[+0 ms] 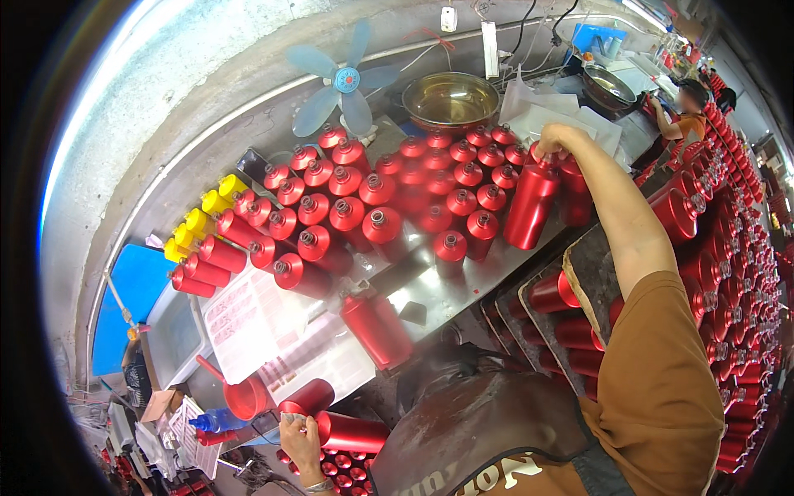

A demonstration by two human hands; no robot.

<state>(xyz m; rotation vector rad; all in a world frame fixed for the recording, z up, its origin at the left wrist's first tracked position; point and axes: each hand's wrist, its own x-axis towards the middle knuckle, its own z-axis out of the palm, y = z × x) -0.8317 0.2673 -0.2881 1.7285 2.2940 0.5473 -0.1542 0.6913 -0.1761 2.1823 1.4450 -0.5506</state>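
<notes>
At the far right of the metal table, my right hand (556, 140) is closed around the neck of a tilted red metal bottle (532, 202). Another red bottle (576, 192) hangs close beside it under my wrist; its neck is hidden by the hand. Low on the left, my left hand (299, 438) has its fingers closed at the neck end of a red bottle (354, 431). A second red bottle (308, 397) lies against the same fingers. Its neck is hidden too. Many open-necked red bottles (347, 213) stand grouped across the table (422, 285).
Behind the bottles are a blue fan (346, 79) and a metal basin (451, 97). Yellow bottles (199, 221) line the left edge. A white printed sheet (265, 322) and red pot (248, 398) are nearer. Racks of red bottles (728, 306) fill the right; a person (688, 116) stands beyond.
</notes>
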